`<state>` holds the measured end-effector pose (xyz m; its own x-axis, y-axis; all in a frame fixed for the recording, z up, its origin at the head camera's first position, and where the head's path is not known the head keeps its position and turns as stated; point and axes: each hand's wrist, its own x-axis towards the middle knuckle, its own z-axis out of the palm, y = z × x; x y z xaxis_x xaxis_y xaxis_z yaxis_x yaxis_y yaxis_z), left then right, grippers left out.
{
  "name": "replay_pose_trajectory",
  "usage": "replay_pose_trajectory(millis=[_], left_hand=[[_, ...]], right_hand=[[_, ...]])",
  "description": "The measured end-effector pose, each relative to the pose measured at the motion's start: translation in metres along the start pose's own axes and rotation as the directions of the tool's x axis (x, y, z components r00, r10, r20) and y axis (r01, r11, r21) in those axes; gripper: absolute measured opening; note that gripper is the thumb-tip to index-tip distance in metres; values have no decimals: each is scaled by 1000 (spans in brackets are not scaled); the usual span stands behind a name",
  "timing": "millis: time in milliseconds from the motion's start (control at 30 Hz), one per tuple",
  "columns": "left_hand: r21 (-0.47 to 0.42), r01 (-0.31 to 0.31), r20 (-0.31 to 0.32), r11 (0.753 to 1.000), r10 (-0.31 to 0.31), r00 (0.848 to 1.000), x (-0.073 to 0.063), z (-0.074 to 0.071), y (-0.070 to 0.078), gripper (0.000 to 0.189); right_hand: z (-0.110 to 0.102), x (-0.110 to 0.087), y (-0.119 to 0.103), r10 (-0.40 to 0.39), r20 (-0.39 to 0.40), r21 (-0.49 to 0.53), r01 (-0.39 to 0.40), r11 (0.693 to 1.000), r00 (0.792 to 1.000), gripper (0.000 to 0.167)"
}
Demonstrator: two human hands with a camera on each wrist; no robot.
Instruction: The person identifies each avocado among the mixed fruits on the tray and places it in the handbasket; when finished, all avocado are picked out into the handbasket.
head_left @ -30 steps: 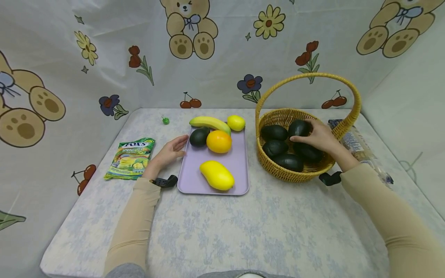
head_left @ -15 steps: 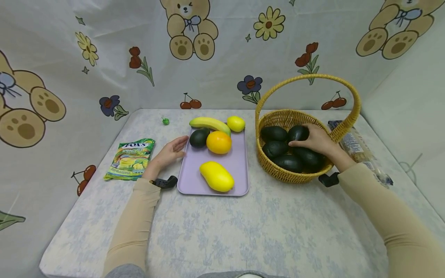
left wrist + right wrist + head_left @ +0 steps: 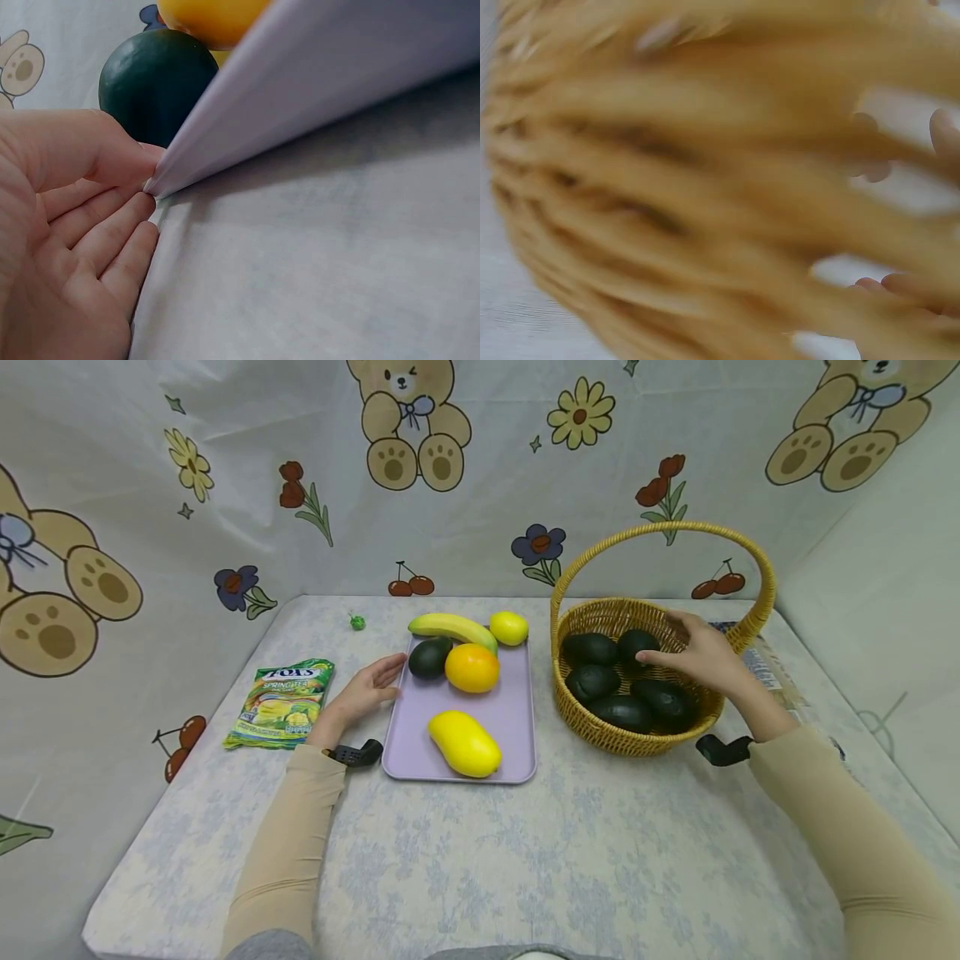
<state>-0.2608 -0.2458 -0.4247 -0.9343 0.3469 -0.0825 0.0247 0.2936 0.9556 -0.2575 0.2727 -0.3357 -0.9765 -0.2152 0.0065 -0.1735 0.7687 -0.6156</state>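
My left hand [image 3: 365, 693] is at the left edge of the lilac tray [image 3: 412, 735], its fingers straight and touching the tray's side; the left wrist view shows the thumb tip [image 3: 150, 159] against it. On the tray lie an avocado [image 3: 431, 658], an orange [image 3: 472, 668], a mango [image 3: 465, 744], a banana [image 3: 452, 627] and a lemon [image 3: 509, 628]. Above the right side of the wicker basket [image 3: 622, 743] is my right hand [image 3: 705, 652], fingers spread and holding nothing. Several avocados [image 3: 624, 713] lie inside. Blurred wicker [image 3: 667, 187] covers most of the right wrist view.
The basket's tall handle [image 3: 667, 527] arches over the avocados. A clear packet [image 3: 776, 672] lies right of the basket, partly behind my arm. A green candy bag [image 3: 283, 703] and a small green item [image 3: 357, 622] are left of the tray.
My right hand has let go of an avocado at the back of the basket and drawn away to the right, its fingers spreading. The left hand has stayed at the tray.
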Motion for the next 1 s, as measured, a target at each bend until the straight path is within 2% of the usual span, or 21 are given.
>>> replay_pose_trajectory(millis=[67,267,400,500,633,800,900,1000], left_hand=[[0,0,-4,1000,0,1000,4,-2,-7,67],[41,-23,-20,999,24,1000,4,-1,-9,67],[46,-15,-28,999,17,999,3,0,-9,67],[48,-4,-31,999,6,999,3,0,-9,67],[48,-4,-32,999,5,999,4,-2,-11,67],[37,-16,-25,999,17,1000,4,-3,-11,68],[41,-22,-22,999,22,1000,4,-3,-11,67],[34,-23,-23,999,23,999,5,-2,-11,67]], right_hand=[[-5,-9,-8,-29,-46,53,31,998,999,94],[-16,-36,-44,-119,-161,141,142,980,980,68],[-15,-44,-73,-231,-191,152,262,953,954,57],[-9,-42,-97,-331,-199,152,363,919,922,53],[5,-29,-127,-439,-174,185,468,864,881,52],[32,-1,-158,-533,-111,240,543,805,839,52],[50,20,-174,-559,-60,286,551,784,827,54],[67,41,-186,-566,-6,328,536,778,825,57]])
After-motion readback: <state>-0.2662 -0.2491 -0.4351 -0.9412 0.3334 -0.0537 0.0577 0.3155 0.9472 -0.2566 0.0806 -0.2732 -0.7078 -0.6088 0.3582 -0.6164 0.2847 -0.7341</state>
